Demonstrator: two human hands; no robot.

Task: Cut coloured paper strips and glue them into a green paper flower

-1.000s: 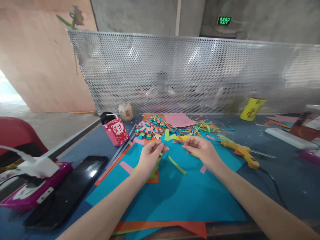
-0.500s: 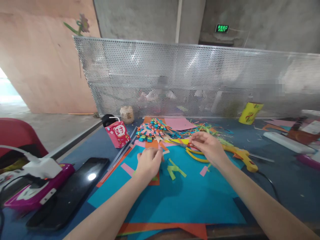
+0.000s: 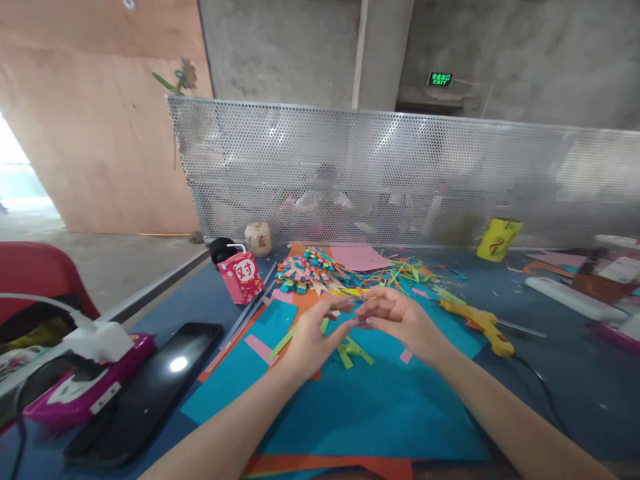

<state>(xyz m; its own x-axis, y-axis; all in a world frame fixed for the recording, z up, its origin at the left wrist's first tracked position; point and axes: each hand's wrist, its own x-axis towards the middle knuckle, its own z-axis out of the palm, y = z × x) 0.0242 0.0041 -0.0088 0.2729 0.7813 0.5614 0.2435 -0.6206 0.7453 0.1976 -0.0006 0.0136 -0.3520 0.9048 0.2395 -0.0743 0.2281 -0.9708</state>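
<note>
A small paper strip is pinched between the fingertips of both hands, which meet just above the blue sheet. What colour the strip is can hardly be told; it is mostly hidden by the fingers. The left hand has its thumb and forefinger closed on the strip's near end, the other fingers loosely curled. The right hand grips the strip from the other side with thumb and forefinger, its palm turned down.

Directly under the two hands lie green strips, folded and crossed on the blue sheet. Another green strip lies slanted just left of the left hand, beside a pink piece. A small pink scrap lies below the right wrist.

Beyond the fingertips is a heap of folded pieces and loose cuttings, with a pink sheet behind them. To the right of the right hand a yellow glue gun lies on the table, its cord running toward the near edge. Well left of the left hand stand a pink carton with a straw, and nearer the edge a black phone and a magenta device. A yellow can stands far off by the mesh screen.
</note>
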